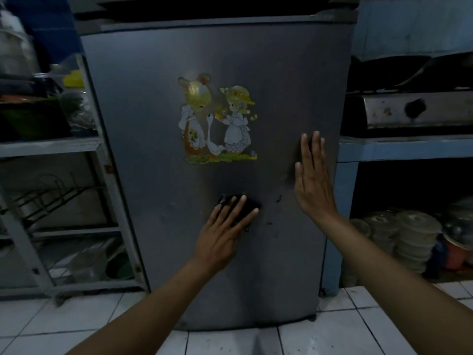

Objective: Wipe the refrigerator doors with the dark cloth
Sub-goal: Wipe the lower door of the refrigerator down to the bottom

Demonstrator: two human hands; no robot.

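Head view: dark cloth (239, 207) is pressed flat under left hand (225, 226); right hand (313, 175), open and empty, braces refrigerator door (153, 124). Even, overlapping strokes are advised.

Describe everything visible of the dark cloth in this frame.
The dark cloth is a small black wad, bunched rather than spread, pressed flat against the grey refrigerator door below the sticker. The left hand covers most of it with straight, spread fingers, so only its upper and right edges show. Its texture is too dim to tell.
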